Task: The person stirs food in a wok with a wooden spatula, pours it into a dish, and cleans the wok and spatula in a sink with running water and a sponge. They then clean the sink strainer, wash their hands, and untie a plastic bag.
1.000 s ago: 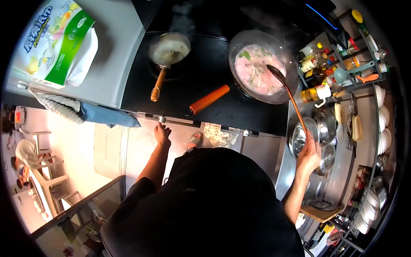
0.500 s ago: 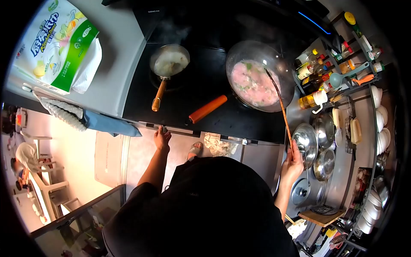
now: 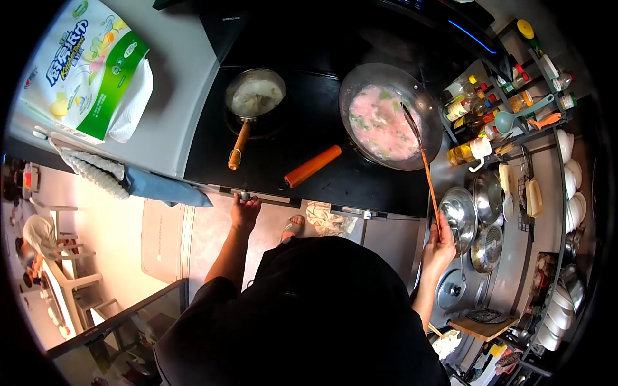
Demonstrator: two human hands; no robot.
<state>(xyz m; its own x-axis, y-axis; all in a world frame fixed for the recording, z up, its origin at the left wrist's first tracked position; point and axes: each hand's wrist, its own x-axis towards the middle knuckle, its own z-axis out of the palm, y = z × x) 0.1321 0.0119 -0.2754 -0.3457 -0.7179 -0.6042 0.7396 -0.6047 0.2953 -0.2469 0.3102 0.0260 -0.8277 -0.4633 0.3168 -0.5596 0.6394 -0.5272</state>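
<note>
While the right hand [image 3: 439, 249] pinches the long-handled spoon [image 3: 429, 183] between thumb and fingers, the left hand [image 3: 244, 212] has rolled a little at the knob [image 3: 244, 195] on the stove's front edge, its fingers now wider apart and bent around it; whether they grip it firmly I cannot tell. That roll suggests the knob is being adjusted, not merely touched. The spoon's dark head meets the pink, milky soup [image 3: 373, 128] in the wok [image 3: 402, 74], near the side toward the bottles [image 3: 458, 109]. The greens there have shifted and the surface shows more clearly, a sign of stirring or thinner steam. An orange handle [image 3: 313, 166] lies beside the wok, and left of it sits a small pan [image 3: 234, 108] of cloudy liquid. Metal bowls [image 3: 458, 212] stand to the wok's right; a blue cloth [image 3: 164, 186] hangs at the far left.
</note>
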